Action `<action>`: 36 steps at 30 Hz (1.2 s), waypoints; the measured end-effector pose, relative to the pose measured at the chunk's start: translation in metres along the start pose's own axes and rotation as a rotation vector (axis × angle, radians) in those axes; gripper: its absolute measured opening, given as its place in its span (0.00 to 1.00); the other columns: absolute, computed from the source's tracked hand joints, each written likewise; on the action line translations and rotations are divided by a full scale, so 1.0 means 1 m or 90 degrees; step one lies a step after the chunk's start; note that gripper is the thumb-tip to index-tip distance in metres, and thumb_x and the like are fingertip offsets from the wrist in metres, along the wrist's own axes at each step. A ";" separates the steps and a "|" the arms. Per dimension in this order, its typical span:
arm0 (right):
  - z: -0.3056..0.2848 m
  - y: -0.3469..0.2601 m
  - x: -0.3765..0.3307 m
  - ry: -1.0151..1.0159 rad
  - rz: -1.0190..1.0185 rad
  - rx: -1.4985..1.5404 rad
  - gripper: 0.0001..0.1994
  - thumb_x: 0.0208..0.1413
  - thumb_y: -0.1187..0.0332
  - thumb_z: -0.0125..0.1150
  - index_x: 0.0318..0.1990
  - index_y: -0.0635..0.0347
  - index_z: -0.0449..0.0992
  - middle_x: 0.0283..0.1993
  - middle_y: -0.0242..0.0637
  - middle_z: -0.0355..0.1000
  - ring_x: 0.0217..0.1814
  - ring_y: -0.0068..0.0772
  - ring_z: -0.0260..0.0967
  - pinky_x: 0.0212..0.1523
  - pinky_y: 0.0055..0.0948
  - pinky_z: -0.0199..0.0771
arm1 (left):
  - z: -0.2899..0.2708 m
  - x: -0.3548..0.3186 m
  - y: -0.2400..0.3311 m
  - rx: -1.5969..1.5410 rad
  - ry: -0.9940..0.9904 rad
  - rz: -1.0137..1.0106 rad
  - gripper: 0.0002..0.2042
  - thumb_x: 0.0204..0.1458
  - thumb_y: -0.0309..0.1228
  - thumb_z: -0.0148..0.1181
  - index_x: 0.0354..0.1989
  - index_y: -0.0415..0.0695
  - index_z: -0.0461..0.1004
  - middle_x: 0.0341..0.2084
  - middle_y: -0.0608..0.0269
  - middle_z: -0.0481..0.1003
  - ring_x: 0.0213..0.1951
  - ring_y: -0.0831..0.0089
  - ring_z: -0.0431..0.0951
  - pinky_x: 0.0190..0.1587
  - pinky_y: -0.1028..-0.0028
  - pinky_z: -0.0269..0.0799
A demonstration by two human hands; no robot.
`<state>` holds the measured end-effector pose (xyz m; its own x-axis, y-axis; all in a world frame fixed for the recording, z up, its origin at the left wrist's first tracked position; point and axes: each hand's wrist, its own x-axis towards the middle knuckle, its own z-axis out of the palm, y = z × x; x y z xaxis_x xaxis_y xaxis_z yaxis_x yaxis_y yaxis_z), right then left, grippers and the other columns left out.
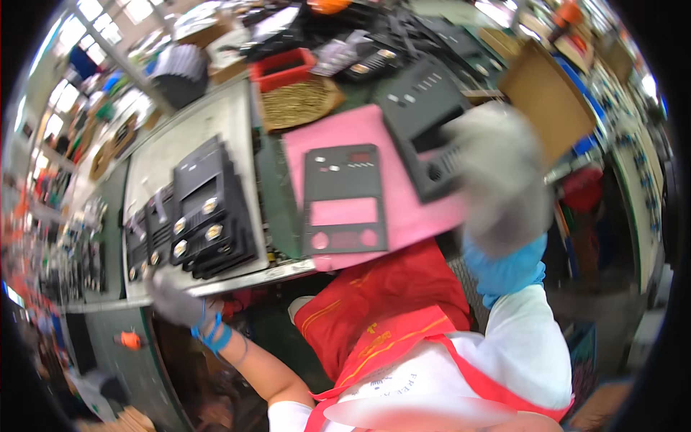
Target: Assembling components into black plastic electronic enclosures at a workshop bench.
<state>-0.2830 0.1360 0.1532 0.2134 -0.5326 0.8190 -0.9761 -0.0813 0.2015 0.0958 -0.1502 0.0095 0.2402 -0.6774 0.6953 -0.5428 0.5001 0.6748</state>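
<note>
Head view: had the right hand point(500, 169), grey-gloved and badly blurred, at the right side of a pink sheet point(432, 216), overlapping in view the edge of a slanted dark grey panel point(417, 108). Could not tell open from closed there, nor touching from hovering. Had the left hand point(176, 299), also grey-gloved, low by the front edge of the workbench point(281, 272), near a stack of black panels point(209, 230) with round metallic parts; could not tell curled from spread through the blur. Saw a windowed dark panel point(344, 186) lying on the pink sheet, pink visible through its rectangular window and two round openings. Found the slanted panel just right of it, partly over the sheet, top end angled left. Noted a heap of small brass-coloured pieces point(299, 106) beyond the sheet, in front of a red bin point(284, 81). Wore a blue sleeve point(507, 270) on the right forearm and a red apron point(389, 309).
</note>
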 end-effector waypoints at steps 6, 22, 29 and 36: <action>-0.046 0.158 -0.180 0.078 0.601 -0.077 0.12 0.58 0.67 0.55 0.48 0.55 0.78 0.47 0.39 0.77 0.50 0.33 0.75 0.50 0.27 0.72 | 0.008 -0.111 0.141 -0.147 -0.226 0.252 0.14 0.55 0.31 0.56 0.46 0.38 0.75 0.45 0.52 0.75 0.48 0.59 0.73 0.53 0.60 0.68; 0.017 0.171 -0.221 -0.315 0.759 -0.243 0.21 0.50 0.57 0.65 0.49 0.52 0.69 0.52 0.44 0.69 0.52 0.54 0.70 0.51 0.47 0.71 | 0.042 -0.171 0.194 -0.185 -0.747 0.355 0.06 0.46 0.30 0.65 0.33 0.47 0.78 0.27 0.65 0.72 0.35 0.62 0.71 0.44 0.64 0.62; -0.010 0.100 -0.162 0.070 0.581 -0.016 0.27 0.48 0.68 0.66 0.57 0.58 0.66 0.47 0.42 0.67 0.48 0.40 0.70 0.49 0.36 0.73 | 0.027 -0.184 0.194 -0.138 -0.654 0.350 0.10 0.47 0.34 0.65 0.38 0.46 0.79 0.33 0.62 0.74 0.40 0.62 0.73 0.53 0.58 0.63; 0.006 -0.029 -0.089 -0.044 0.355 0.250 0.29 0.35 0.82 0.66 0.51 0.56 0.75 0.47 0.39 0.62 0.44 0.34 0.67 0.41 0.25 0.72 | 0.025 -0.189 0.239 -0.517 -0.574 -0.025 0.15 0.46 0.21 0.67 0.44 0.38 0.75 0.42 0.51 0.75 0.38 0.67 0.77 0.40 0.73 0.74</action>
<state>-0.2740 0.1811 0.0712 -0.3161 -0.6344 0.7054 -0.8845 -0.0719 -0.4610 -0.0994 0.0836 0.0329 -0.5767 -0.6708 0.4663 0.1916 0.4438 0.8754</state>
